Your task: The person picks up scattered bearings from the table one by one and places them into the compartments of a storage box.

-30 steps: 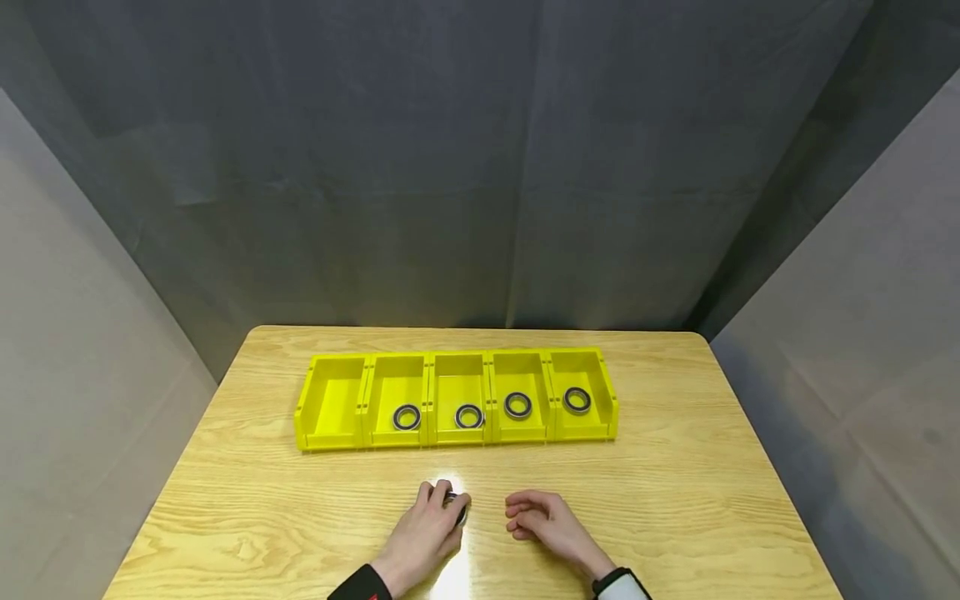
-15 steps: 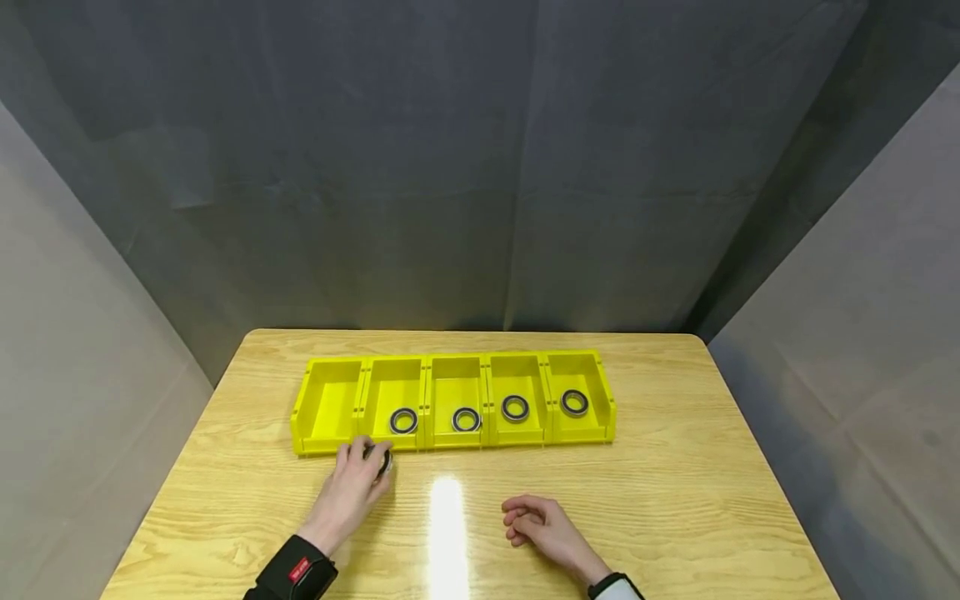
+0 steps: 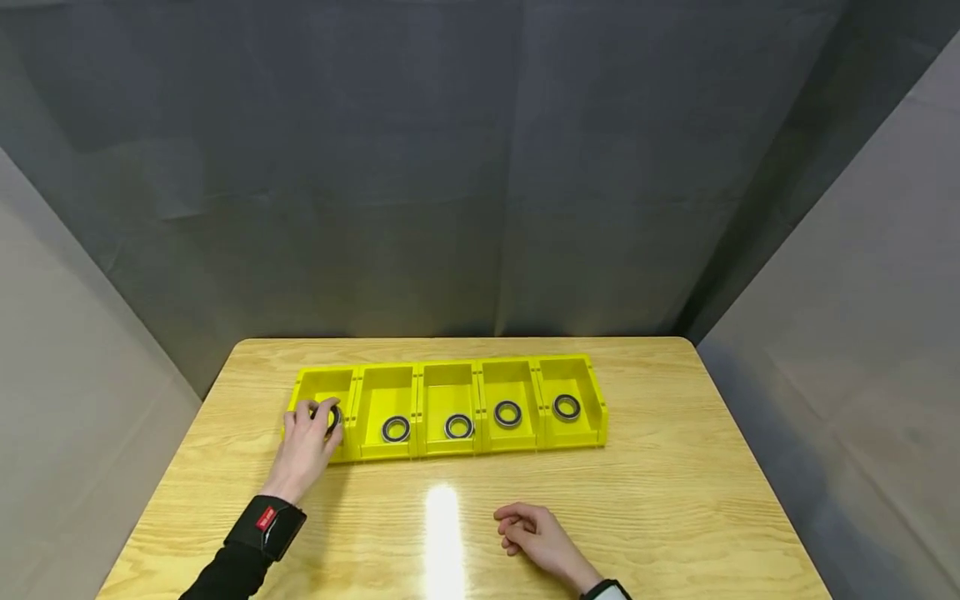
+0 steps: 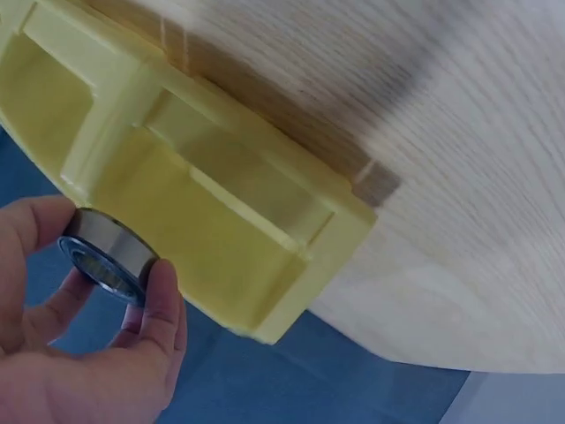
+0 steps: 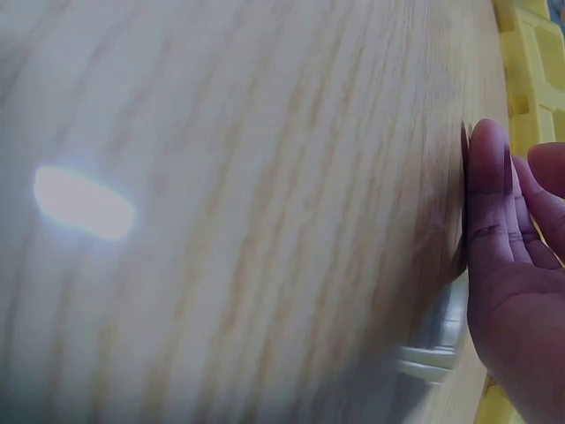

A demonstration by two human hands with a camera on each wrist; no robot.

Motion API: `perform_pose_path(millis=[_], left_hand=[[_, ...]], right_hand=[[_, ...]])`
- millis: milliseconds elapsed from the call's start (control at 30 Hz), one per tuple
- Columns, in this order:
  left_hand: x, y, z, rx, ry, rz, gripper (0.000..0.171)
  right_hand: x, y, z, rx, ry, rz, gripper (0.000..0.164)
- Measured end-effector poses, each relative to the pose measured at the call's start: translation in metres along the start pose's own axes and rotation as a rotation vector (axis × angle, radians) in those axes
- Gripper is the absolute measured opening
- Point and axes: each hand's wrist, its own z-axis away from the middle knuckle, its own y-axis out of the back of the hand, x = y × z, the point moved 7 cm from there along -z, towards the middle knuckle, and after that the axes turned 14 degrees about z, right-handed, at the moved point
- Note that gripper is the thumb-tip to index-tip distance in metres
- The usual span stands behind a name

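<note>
My left hand pinches a ball bearing between thumb and fingertips, over the leftmost compartment of a row of yellow bins. In the left wrist view the bearing is tilted, its shiny steel outer side towards the camera. In the head view the fingers cover part of it. My right hand rests low over the table at the front, fingers loosely curled with nothing in them. Similar bearings lie flat in the other compartments, among them one bearing in the second from the left and another in the rightmost.
The bins stand in a joined row on a wooden table, towards its back edge. A dark grey curtain hangs behind, and pale panels flank the table. Light glares off the tabletop between the hands.
My left hand has carried the bearing from the table's front middle, leftwards and forward, to the leftmost compartment. The right hand has stayed nearly still. The head view has tilted slightly.
</note>
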Motion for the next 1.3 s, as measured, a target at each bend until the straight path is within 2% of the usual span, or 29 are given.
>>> perform_pose_path(millis=[167,400,500,700,833,933,1067,1300], left_hand=[[-0.012,-0.006,-0.012,-0.018,0.043,0.002,0.041],[-0.019,-0.01,-0.025,-0.039,0.087,-0.012,0.042],[-0.023,-0.013,-0.029,-0.068,0.109,-0.005,0.042],[-0.033,-0.026,-0.032,-0.158,0.168,-0.016,0.042],[-0.04,-0.038,-0.03,-0.257,0.252,-0.042,0.047],[-0.044,-0.045,-0.028,-0.301,0.302,-0.045,0.047],[-0.047,-0.049,-0.028,-0.284,0.32,-0.027,0.048],[-0.048,-0.047,-0.023,-0.223,0.295,-0.02,0.05]], right_hand=[[0.001,-0.001,-0.002,0.005,0.0,-0.002,0.031],[0.0,-0.002,-0.002,0.012,0.004,0.0,0.03],[0.001,-0.002,-0.002,0.011,0.001,-0.002,0.03],[0.001,-0.001,0.0,0.003,-0.008,-0.013,0.03],[0.001,-0.001,0.0,0.002,-0.017,-0.015,0.03],[0.004,-0.001,0.0,0.001,-0.028,-0.013,0.03],[0.007,0.0,-0.001,0.002,-0.034,-0.009,0.029],[0.007,0.001,-0.003,-0.004,-0.032,-0.008,0.029]])
